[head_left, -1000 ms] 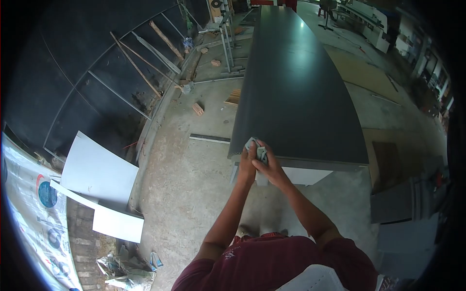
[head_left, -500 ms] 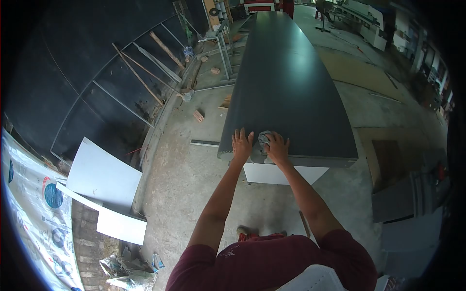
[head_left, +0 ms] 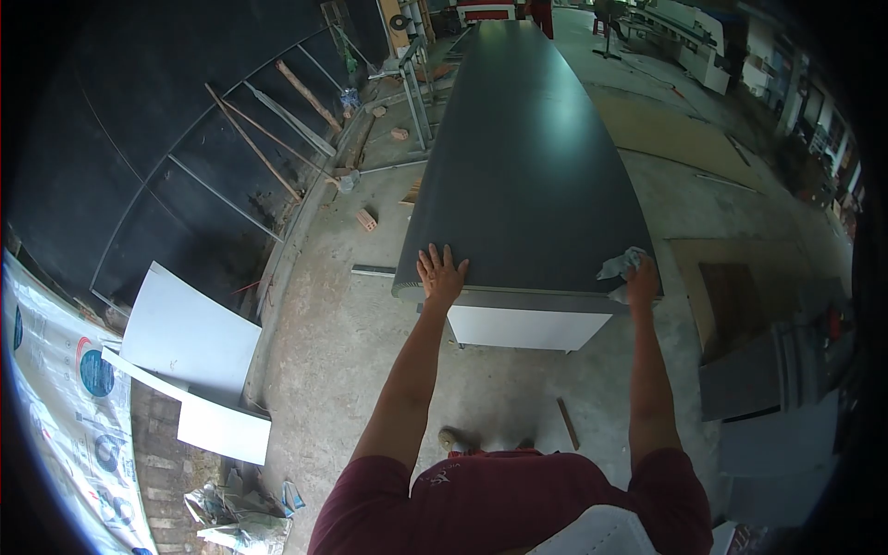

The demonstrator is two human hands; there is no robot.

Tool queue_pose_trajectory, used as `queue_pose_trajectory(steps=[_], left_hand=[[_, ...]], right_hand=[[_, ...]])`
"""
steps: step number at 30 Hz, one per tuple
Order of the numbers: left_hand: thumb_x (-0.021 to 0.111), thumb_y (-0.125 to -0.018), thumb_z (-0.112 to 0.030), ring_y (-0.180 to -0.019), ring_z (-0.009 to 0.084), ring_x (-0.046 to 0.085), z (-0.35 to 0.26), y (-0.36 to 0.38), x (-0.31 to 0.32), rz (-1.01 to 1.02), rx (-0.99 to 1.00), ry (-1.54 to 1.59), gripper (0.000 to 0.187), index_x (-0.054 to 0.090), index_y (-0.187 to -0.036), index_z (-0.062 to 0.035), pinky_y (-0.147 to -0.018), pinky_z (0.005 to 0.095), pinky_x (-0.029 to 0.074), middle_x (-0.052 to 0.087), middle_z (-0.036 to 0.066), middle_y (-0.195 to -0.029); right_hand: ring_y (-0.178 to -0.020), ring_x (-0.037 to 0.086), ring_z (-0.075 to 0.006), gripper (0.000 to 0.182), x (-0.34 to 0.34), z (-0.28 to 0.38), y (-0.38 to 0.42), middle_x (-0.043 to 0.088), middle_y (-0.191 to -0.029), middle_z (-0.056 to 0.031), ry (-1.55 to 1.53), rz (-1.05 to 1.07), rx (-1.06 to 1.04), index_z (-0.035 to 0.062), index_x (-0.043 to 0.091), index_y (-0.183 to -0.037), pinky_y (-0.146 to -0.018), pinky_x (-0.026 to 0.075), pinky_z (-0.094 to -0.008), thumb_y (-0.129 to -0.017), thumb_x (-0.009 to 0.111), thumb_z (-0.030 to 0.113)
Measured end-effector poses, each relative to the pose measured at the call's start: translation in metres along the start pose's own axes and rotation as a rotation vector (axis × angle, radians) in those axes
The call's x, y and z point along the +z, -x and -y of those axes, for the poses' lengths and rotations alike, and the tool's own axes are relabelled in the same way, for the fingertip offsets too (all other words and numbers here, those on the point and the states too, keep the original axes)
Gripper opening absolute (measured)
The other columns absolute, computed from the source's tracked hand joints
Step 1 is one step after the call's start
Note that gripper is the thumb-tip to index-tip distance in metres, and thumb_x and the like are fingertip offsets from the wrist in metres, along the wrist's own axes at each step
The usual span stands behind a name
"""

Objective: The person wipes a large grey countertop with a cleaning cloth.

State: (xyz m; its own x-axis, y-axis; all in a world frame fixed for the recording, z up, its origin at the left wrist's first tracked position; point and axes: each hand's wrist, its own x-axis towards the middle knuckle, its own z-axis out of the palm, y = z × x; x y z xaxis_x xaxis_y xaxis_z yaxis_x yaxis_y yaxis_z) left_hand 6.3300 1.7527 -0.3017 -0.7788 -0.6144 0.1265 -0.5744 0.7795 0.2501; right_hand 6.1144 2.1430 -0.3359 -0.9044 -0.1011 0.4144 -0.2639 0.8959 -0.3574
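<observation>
A long dark grey panel (head_left: 527, 176) stretches away from me, its near edge in front of my body. On its near left corner my left hand (head_left: 442, 275) lies flat with the fingers spread. My right hand (head_left: 640, 280) is at the near right corner, closed on a crumpled light grey cloth (head_left: 622, 264) that touches the panel's surface. Part of the cloth hangs out below the fingers. Beneath the panel's near edge shows a white board (head_left: 527, 328).
White sheet pieces (head_left: 190, 324) lean at the left, near a printed plastic wrap (head_left: 69, 407). A brick (head_left: 367, 219) and a metal frame (head_left: 413, 102) are left of the panel. Grey boards (head_left: 740, 393) are stacked at the right. A person (head_left: 541, 14) stands at the far end.
My right hand has swept the cloth rightward from near the middle of the edge to the right corner. My left hand stays on the panel, at nearly the same spot.
</observation>
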Motion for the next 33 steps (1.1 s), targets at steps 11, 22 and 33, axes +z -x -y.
queue_pose_trajectory(steps=[11,22,33], left_hand=[[0.034,-0.090,-0.056,-0.136,0.0408,0.010,0.000,-0.004,0.009,-0.019,-0.013,-0.029,0.068,0.029,-0.141,-0.0116,-0.110,0.0496,0.008,0.018,0.019,-0.148],[0.034,-0.091,-0.054,-0.136,0.0423,0.011,-0.010,-0.004,0.005,0.011,-0.023,-0.073,0.067,0.029,-0.141,-0.0108,-0.109,0.0518,0.009,0.019,0.021,-0.147],[0.038,-0.091,-0.051,-0.133,0.0448,0.019,-0.008,-0.005,0.020,-0.092,0.027,-0.124,0.063,0.035,-0.138,-0.0094,-0.106,0.0564,0.014,0.025,0.023,-0.144]], right_hand=[[-0.111,0.048,-0.0356,0.040,-0.020,-0.029,-0.001,0.045,-0.123,-0.0148,-0.163,-0.157,0.078,0.0090,0.044,-0.122,-0.087,0.044,-0.0449,-0.086,0.056,0.018],[-0.119,0.044,-0.0261,0.043,-0.040,-0.045,0.027,0.047,-0.129,-0.0069,-0.041,-0.135,-0.003,0.0157,0.045,-0.121,-0.090,0.036,-0.0579,-0.084,0.060,0.030],[-0.125,0.037,-0.0312,0.044,-0.016,-0.057,-0.058,0.042,-0.132,-0.0086,0.066,0.078,-0.041,0.0161,0.042,-0.123,-0.094,0.031,-0.0593,-0.084,0.060,0.028]])
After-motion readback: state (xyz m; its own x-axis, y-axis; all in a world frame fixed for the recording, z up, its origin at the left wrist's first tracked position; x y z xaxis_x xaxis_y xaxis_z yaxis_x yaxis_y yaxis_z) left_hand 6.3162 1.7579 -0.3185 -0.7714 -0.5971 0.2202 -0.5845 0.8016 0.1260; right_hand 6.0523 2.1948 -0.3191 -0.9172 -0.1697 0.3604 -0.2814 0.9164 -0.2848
